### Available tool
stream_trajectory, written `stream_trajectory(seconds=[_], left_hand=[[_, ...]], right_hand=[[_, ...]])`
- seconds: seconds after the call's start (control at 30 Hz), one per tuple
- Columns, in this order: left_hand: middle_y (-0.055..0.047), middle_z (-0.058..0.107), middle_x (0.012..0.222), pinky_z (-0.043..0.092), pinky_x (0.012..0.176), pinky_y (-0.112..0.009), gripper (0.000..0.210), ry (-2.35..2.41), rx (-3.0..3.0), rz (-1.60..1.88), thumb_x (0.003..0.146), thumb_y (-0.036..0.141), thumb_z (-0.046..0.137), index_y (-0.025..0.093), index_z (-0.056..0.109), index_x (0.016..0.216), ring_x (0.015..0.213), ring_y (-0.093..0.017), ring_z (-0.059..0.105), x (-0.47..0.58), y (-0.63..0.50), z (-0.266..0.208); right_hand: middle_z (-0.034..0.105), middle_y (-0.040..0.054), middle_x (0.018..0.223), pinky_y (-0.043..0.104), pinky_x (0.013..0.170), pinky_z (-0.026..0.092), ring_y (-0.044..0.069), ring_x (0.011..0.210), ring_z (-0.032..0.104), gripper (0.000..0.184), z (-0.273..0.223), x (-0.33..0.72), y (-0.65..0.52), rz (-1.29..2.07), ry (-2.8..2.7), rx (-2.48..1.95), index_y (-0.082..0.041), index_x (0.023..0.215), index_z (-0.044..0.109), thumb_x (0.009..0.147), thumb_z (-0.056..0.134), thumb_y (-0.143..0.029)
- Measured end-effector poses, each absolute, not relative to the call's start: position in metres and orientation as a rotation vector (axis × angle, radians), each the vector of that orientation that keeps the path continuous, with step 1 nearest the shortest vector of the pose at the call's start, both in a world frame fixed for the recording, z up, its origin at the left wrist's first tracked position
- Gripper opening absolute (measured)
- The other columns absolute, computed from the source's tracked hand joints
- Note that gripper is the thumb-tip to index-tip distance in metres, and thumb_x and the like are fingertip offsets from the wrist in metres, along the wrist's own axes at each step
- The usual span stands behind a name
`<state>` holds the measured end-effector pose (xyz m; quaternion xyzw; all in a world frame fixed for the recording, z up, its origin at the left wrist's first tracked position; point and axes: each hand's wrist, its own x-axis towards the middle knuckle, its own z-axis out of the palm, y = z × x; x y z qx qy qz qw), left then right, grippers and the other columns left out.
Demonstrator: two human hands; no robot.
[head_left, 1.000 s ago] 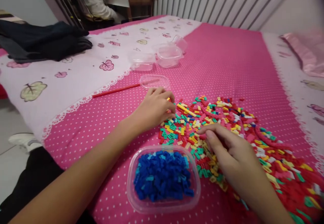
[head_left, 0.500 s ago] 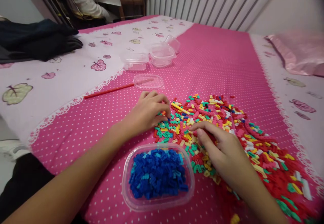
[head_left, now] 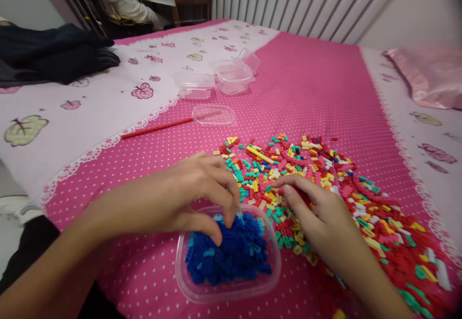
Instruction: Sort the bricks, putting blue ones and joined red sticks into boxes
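Observation:
A clear plastic tub (head_left: pixel 184 287) holds a heap of small blue building blocks (head_left: pixel 231 256), with some lighter blue ones among them. Over its far left part hovers my left hand (head_left: pixel 202 191), thumb and fingers apart, with no block visible between them. My right hand (head_left: pixel 317 213) rests at the near edge of a wide spread of loose mixed-colour blocks (head_left: pixel 252 179). Its thumb and index finger are drawn together, a bit of red showing between them; whether that piece is held or lies beneath is unclear. The other right fingers are hidden under the palm.
Beyond the blocks lie a clear lid (head_left: pixel 214 116) and a red stick (head_left: pixel 155 129) partly under it. Several clear tubs (head_left: pixel 234 76) stand farther back. Dark clothing (head_left: pixel 54 52) lies at the left, a pink satin cushion (head_left: pixel 429 76) at the right, on a pink dotted bedsheet (head_left: pixel 317 83).
My left hand has moved from the left edge of the loose blocks back toward me, over the tub of blue blocks. My right hand has stayed nearly in place.

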<state>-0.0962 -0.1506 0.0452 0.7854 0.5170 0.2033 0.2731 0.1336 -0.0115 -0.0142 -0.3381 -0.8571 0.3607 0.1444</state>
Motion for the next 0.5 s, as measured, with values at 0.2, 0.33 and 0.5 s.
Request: stream_trajectory(seconds=[0.2,0.33,0.5], left_hand=[[-0.002,0.073,0.097,0.047,0.079,-0.026,0.014,1.588,2.112,0.805,0.094,0.031,0.067,0.022,0.075,0.087,0.088,-0.015,0.065,-0.104,-0.137,0.046],[-0.003,0.072,0.094,0.038,0.081,-0.032,0.015,1.894,2.275,0.474,0.096,0.024,0.063,0.024,0.078,0.094,0.089,-0.018,0.061,-0.103,-0.099,0.023],[-0.003,0.071,0.095,0.026,0.082,-0.038,0.012,2.040,2.309,0.042,0.089,0.022,0.072,0.027,0.079,0.081,0.097,-0.023,0.054,-0.098,-0.075,0.000]], right_hand=[[0.055,-0.0021,0.064,0.030,0.055,0.036,0.018,0.057,0.052,0.024,-0.016,0.137,-0.004,0.980,-2.323,-1.090,-0.023,0.097,0.065,0.096,0.045,-0.037],[0.061,0.0010,0.078,0.032,0.065,0.041,0.019,0.069,0.057,0.019,-0.017,0.137,0.000,1.011,-2.258,-1.069,-0.023,0.095,0.061,0.096,0.044,-0.033],[0.062,0.0014,0.078,0.034,0.067,0.041,0.020,0.070,0.056,0.020,-0.016,0.136,0.001,1.011,-2.270,-1.068,-0.024,0.098,0.063,0.096,0.046,-0.034]])
